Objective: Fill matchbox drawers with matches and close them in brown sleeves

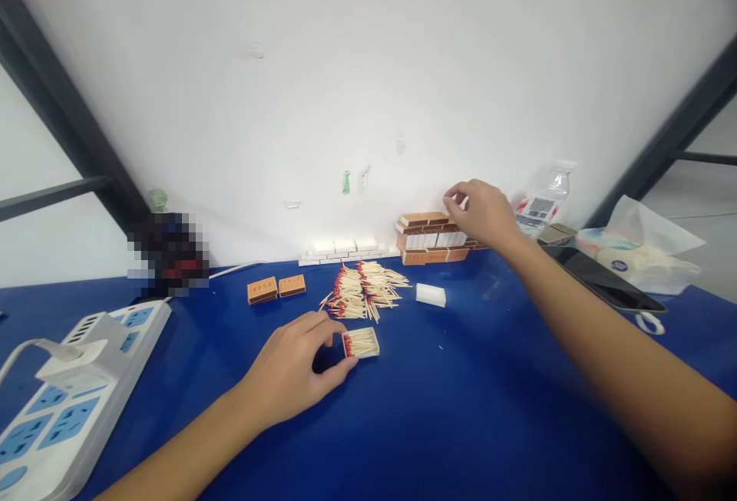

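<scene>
Thumb and fingers of my left hand (pixel 302 359) grip the left end of a small white tray (pixel 377 344) with red-tipped matches in it. Behind the tray lies a loose pile of matches (pixel 365 290). Raised at the back right, my right hand (pixel 480 209) hangs over the stack of orange matchboxes (pixel 434 240), its fingertips pinched close together; whether anything is between them is too small to tell. A white tray, bottom up (pixel 431 295), sits right of the pile. Two orange matchboxes (pixel 262 291) lie to the left.
White trays (pixel 345 250) are stacked along the wall (pixel 345 87). A power strip (pixel 104 401) with a plugged-in adapter is at the left. On the right are a plastic bottle (pixel 546 198), a dark tablet (pixel 604 278) and a tissue pack (pixel 633 248). The table (pixel 437 424) is blue.
</scene>
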A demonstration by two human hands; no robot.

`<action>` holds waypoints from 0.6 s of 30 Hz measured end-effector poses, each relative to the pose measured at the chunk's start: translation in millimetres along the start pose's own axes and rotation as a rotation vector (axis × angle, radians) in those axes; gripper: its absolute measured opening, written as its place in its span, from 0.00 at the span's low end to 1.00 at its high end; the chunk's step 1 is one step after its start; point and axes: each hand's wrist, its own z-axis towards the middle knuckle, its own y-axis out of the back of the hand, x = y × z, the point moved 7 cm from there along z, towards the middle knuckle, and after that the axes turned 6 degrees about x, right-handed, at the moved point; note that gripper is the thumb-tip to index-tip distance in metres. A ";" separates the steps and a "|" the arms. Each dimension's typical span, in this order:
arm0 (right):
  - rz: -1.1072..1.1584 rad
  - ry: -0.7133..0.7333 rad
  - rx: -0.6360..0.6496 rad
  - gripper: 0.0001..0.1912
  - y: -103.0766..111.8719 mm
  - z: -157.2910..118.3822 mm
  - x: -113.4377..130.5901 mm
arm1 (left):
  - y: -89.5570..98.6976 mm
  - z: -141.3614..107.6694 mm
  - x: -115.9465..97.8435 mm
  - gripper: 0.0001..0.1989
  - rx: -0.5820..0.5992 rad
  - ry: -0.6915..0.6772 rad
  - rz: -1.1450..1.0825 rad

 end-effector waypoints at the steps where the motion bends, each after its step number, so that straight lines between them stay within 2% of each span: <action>1: -0.014 -0.050 -0.009 0.13 1.6 1.7 -16.7 | -0.2 -0.1 0.3 0.10 0.003 0.002 0.001; 5: -0.044 -0.236 -0.040 0.12 4.2 -1.3 -76.3 | -2.5 -0.2 2.9 0.10 0.024 0.014 -0.003; 8: -0.029 -0.302 -0.020 0.16 -5.7 -9.2 -102.8 | -4.2 -0.6 5.6 0.10 0.042 0.036 -0.006; 12: -0.018 -0.326 0.048 0.24 -24.7 -17.2 -111.3 | -4.9 -1.9 8.3 0.10 0.048 0.055 -0.010; 18: 0.001 -0.298 0.045 0.33 -31.6 -18.1 -101.5 | -7.0 -2.4 12.7 0.11 0.048 0.046 0.004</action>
